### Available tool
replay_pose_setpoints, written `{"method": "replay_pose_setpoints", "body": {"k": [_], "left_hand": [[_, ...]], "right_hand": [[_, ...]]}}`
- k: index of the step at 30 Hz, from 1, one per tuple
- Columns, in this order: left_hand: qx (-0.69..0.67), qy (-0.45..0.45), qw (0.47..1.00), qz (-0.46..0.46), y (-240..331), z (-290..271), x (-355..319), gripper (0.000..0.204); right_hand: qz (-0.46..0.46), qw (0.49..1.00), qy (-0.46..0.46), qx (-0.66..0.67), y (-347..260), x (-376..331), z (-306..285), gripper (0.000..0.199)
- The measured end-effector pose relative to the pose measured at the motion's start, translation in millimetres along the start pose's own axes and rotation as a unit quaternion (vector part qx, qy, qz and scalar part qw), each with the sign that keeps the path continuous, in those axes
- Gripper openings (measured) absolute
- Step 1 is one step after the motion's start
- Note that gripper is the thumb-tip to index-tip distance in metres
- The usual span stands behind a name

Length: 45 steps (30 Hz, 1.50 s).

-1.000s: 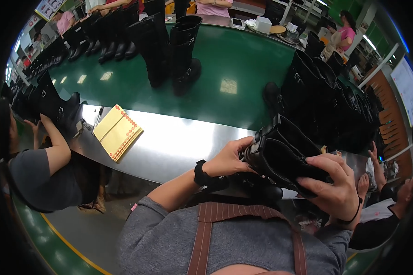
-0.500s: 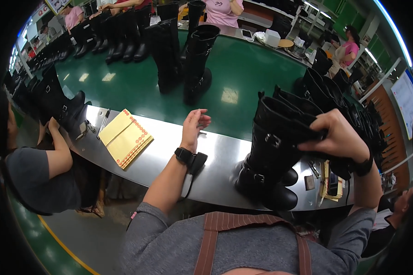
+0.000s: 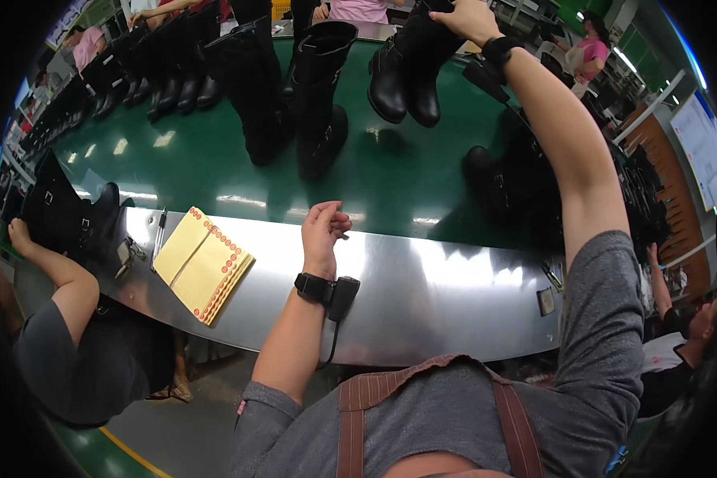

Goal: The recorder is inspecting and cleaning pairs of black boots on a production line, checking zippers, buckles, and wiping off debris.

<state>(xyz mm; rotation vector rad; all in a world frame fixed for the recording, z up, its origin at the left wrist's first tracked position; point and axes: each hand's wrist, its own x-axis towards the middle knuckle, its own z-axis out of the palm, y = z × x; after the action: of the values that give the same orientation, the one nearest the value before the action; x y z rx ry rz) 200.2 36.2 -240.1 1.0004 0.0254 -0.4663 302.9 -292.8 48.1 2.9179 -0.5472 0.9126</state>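
With my right arm stretched far across the bench, my right hand (image 3: 472,21) grips a pair of tall black boots (image 3: 406,68) by the upper shafts. Their rounded toes hang over the green bench surface (image 3: 374,175), tilted, with a dark reflection below them. My left hand (image 3: 324,237) is over the inner edge of the bench's metal strip (image 3: 390,303), its fingers loosely bent and no boot in it. Left of it lies a yellow pad (image 3: 203,267) with red round marks. Beyond that hand, more tall black boots (image 3: 323,99) stand upright, with buckled straps.
Rows of black boots (image 3: 175,76) line the far left, and dark boots (image 3: 510,179) crowd the right. A co-worker's arm (image 3: 64,279) touches a buckled boot (image 3: 68,207) at left. A pen (image 3: 160,229) and small metal tools (image 3: 130,256) lie beside the pad.
My right hand has carried the boots from the metal strip at near right to the far side of the bench. My left hand stays near the strip, its fingers slightly more bent.
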Motion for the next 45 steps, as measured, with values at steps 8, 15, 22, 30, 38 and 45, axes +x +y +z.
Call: {"method": "replay_pose_setpoints", "body": {"k": [8,15,22,30,38,45], "left_hand": [[0.021,-0.001,1.0,-0.019,0,2,-2,0.016],[0.056,-0.006,0.998,-0.015,-4,4,-1,0.015],[0.08,-0.01,0.996,-0.034,-2,3,2,0.014],[0.057,-0.029,0.998,-0.022,-5,0,5,0.014],[0.074,-0.043,0.995,0.042,-19,-15,16,0.011],[0.224,-0.009,0.974,0.027,1,41,-4,0.015]], "right_hand": [[-0.067,0.992,-0.1,-0.044,14,48,159,0.09],[-0.052,0.993,-0.066,-0.087,1,53,146,0.073],[-0.193,0.941,-0.114,0.253,-22,-114,129,0.047],[-0.118,0.853,-0.373,0.345,26,-378,-16,0.027],[0.242,0.874,-0.242,0.344,87,-523,-77,0.022],[0.203,0.936,-0.075,0.279,98,-554,-56,0.025]]}}
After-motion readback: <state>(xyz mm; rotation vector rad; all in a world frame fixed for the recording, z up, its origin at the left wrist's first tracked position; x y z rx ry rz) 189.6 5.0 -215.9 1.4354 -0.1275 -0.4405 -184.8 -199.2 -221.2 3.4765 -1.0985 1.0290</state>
